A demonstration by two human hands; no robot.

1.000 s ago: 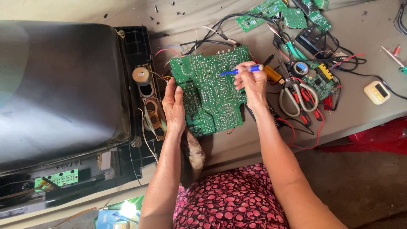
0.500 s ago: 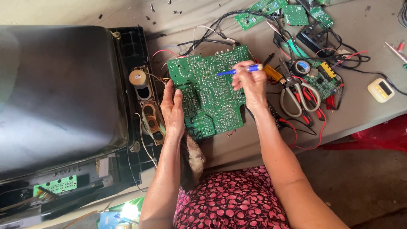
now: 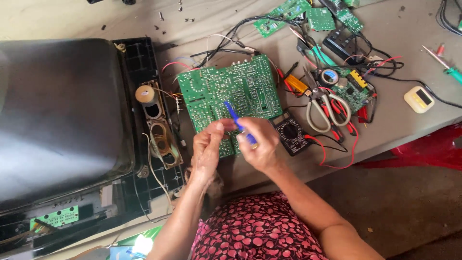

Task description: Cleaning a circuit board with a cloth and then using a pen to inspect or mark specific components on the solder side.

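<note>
A large green circuit board point(image 3: 226, 91) lies solder-side up on the grey table, wires trailing from its top edge. My right hand point(image 3: 260, 144) is closed around a blue-handled tool point(image 3: 237, 120), held over the board's near edge with the tip pointing up-left. My left hand point(image 3: 208, 149) sits just left of it, fingers curled beside the tool and over the board's near corner; I cannot tell whether the fingers touch the tool or the board.
An old television point(image 3: 62, 120) lies screen-up at left, with its speakers point(image 3: 154, 125) exposed. A black multimeter point(image 3: 292, 132) with red leads, scissors point(image 3: 327, 106), smaller green boards point(image 3: 308, 12), a screwdriver point(image 3: 442, 62) and a small cream device point(image 3: 418, 98) lie at right.
Both hands have pulled back from the middle of the board to its near edge. My left hand has left the board's left side and closed in on the blue tool.
</note>
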